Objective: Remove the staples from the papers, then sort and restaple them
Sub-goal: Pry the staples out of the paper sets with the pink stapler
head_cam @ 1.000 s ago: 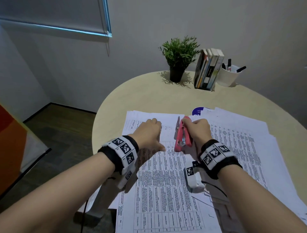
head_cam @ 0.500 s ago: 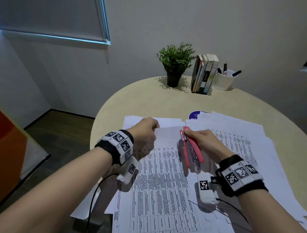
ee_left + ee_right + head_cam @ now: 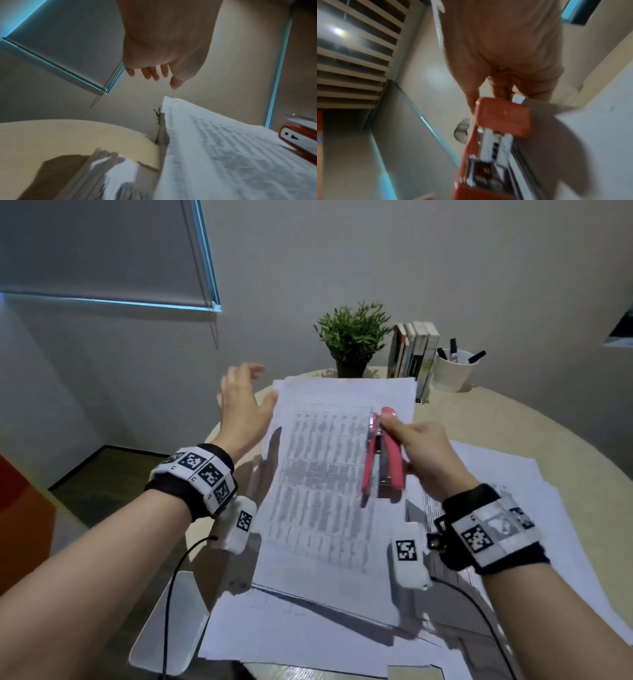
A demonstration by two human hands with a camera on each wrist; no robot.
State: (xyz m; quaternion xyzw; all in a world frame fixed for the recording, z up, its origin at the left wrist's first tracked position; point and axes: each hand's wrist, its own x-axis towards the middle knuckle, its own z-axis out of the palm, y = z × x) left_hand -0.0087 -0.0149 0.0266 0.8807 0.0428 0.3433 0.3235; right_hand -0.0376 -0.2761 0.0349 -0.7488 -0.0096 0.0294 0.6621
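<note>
Since the earlier view the stapled set of white printed sheets [image 3: 329,491] has come up off the spread of loose white papers [image 3: 534,498] on the round beige desk [image 3: 513,419] and now hangs tilted in the air, its far edge raised toward the potted green plant [image 3: 352,337]; the pink metal stapler [image 3: 382,457], flat on the pages before, is lifted with it, clamped on the set's right edge. The right hand [image 3: 424,453] has its grip closed round the stapler; the left hand [image 3: 243,405] has let go and hovers open just beside the set's far left corner, fingers spread. That suggests this set has just been fastened and is being carried off to a pile; whether the staple went through cannot be seen.
</note>
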